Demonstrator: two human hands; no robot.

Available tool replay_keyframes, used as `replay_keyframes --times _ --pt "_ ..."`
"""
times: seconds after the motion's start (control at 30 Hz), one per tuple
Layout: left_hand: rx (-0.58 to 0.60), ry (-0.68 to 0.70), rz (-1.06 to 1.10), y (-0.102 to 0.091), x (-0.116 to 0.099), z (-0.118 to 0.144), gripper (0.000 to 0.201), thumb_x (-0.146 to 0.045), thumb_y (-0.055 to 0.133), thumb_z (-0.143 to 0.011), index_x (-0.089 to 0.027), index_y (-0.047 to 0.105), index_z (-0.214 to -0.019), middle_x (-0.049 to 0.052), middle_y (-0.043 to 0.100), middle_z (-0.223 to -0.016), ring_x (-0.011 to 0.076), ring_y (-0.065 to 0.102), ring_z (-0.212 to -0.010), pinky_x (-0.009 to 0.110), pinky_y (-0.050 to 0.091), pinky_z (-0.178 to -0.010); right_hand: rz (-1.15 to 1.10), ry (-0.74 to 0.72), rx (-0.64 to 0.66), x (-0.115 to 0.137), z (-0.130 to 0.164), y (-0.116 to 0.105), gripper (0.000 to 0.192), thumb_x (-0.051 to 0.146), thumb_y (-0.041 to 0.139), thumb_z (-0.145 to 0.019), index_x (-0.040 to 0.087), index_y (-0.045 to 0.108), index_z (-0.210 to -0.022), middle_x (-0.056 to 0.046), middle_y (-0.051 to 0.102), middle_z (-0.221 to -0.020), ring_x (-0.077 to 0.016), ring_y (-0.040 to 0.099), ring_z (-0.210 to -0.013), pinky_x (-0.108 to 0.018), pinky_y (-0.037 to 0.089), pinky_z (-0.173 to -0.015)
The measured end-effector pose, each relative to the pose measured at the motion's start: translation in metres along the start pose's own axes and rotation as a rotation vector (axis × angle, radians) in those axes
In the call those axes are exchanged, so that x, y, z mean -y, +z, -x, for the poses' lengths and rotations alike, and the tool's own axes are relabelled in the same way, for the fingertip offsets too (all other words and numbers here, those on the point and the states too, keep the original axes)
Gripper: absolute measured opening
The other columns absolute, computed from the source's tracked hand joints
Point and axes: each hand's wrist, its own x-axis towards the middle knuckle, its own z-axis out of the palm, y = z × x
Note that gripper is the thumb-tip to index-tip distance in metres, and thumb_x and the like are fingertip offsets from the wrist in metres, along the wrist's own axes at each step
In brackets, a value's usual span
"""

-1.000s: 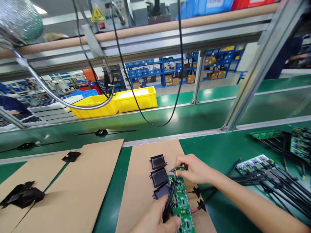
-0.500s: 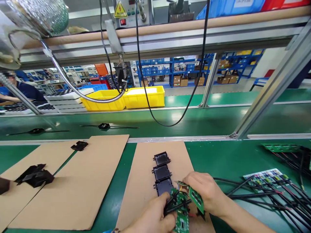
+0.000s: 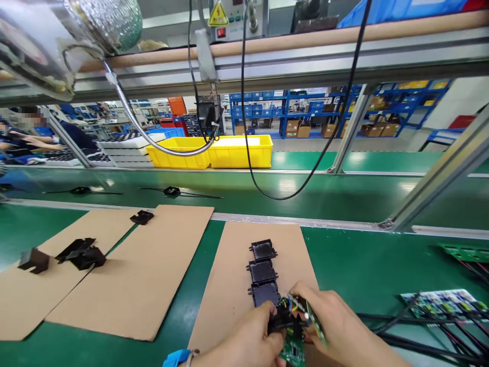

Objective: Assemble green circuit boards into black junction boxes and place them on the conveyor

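My left hand (image 3: pixel 252 331) is closed around black cables (image 3: pixel 280 322) above a green circuit board (image 3: pixel 293 351), low in the picture. Close beside it, my right hand (image 3: pixel 334 318) grips a smaller circuit board (image 3: pixel 316 326), turned almost edge-on. Thin coloured wires (image 3: pixel 293 304) show between the two hands. Just beyond my fingers, three black plastic housings lie in a column on a cardboard sheet (image 3: pixel 217 300): a far housing (image 3: pixel 263 250), a middle housing (image 3: pixel 262 271) and a near housing (image 3: pixel 264 294). My fingers partly hide the near one's lower edge.
Circuit boards (image 3: pixel 445 303) with black cables (image 3: pixel 416 342) lie at the right. More cardboard (image 3: pixel 153 275) on the left carries black plastic parts (image 3: pixel 82 253). A black cable loop (image 3: pixel 280 198) hangs ahead below the metal frame. Yellow bins (image 3: pixel 240 152) stand farther back; people sit far left.
My view has swung left, so the bench appears shifted right. My right hand has tilted the smaller board from showing its face to nearly edge-on. Both hands keep their hold.
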Motion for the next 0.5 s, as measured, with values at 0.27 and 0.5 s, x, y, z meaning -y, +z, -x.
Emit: replay_keyframes --times 0.27,0.5 --pt "-0.092 0.226 -0.877 -0.048 -0.045 0.046 0.048 -0.046 0.025 -0.098 -0.016 0.062 -0.105 0.016 0.069 -0.085 0.033 0.066 -0.079 0.041 0.047 -0.068 -0.232 0.183 0.029 -0.015 -0.027 -0.039 0.032 0.018 0.063 -0.071 0.023 0.055 -0.101 0.002 0.056 -0.079 -0.0145 0.051 -0.072 -0.024 0.039 -0.064" --pt "-0.445 0.325 -0.763 -0.087 -0.048 0.013 0.052 -0.027 0.052 -0.085 -0.018 0.046 -0.136 0.015 0.064 -0.115 0.0273 0.065 -0.087 0.037 0.046 -0.078 -0.162 0.191 0.013 -0.014 -0.068 -0.038 0.033 0.038 0.057 -0.083 0.018 0.047 -0.06 0.005 0.041 -0.058 -0.0095 0.035 -0.056 -0.023 0.026 -0.052"
